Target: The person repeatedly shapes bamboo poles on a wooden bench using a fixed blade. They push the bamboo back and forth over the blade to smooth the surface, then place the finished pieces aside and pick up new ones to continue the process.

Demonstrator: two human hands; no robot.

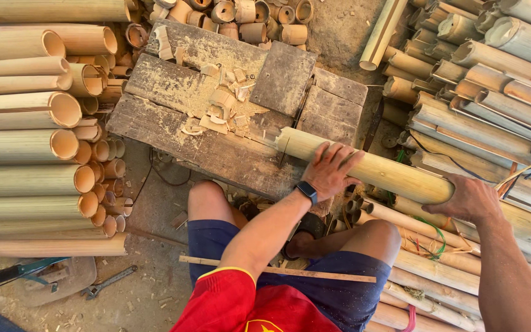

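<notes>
Bamboo fills both sides of the floor: cut poles [23,147] stacked with open ends at the left, a looser heap [499,104] at the right. Between them sits a rough plank tabletop [173,129] strewn with chips and sawdust.

Across its near right corner lies the pole [394,178] being worked, thick, pale and round. Its long axis runs from the cut end over the tabletop down and to the right, where it rests on the heap; the cut end points up-left. It looks stiff and hollow, probably fairly light for its bulk, with a smooth skin that could roll or slip, so a hold well apart along its length, palms pressing from above, seems soundest.

Left hand [330,169], with a dark wristwatch [306,191], lies open and spread flat on top of the pole near the cut end. Right hand [471,200] wraps over it farther right, fingers curled around the far side.

A thin stick [278,270] lies across the person's knees.
</notes>
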